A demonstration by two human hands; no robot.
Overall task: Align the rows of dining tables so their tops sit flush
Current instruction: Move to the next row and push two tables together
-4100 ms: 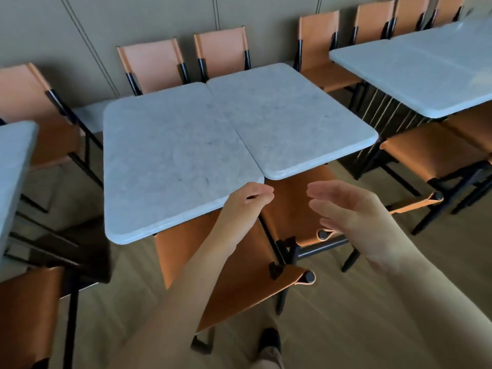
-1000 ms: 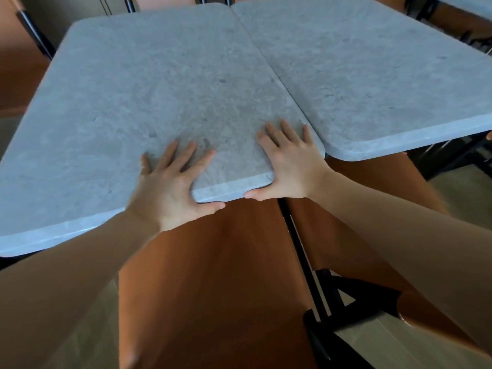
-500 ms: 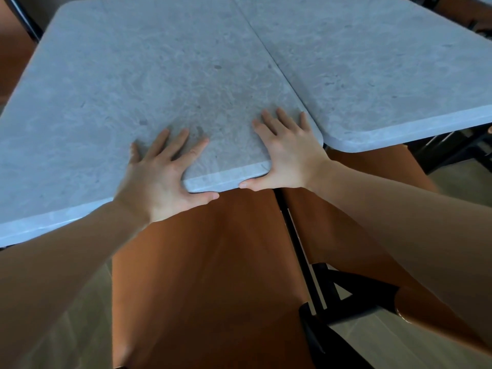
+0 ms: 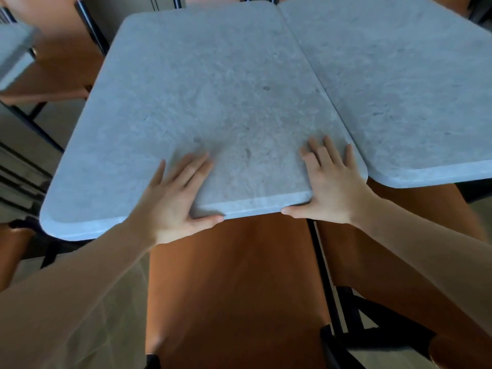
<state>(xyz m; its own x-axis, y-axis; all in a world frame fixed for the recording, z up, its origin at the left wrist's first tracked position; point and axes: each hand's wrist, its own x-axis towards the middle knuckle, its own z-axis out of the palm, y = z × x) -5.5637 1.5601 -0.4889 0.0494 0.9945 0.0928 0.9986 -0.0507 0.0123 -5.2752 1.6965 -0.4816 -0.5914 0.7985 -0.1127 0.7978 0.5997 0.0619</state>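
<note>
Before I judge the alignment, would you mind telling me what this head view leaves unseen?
- Base and legs of the left table: hidden under its own top.
- Right table: right side cut off by the frame edge.
- Thumbs of the left hand and right hand: at the near edge; any grip beneath is hidden.
- Third tabletop: blurred, cut off upper left.

Soft daylight, dim beneath, wide-angle bending at edges, left corner motion-blurred

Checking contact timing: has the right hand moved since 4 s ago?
Yes: right hand went forward, from over the chair onto the left table's near right corner.
</note>
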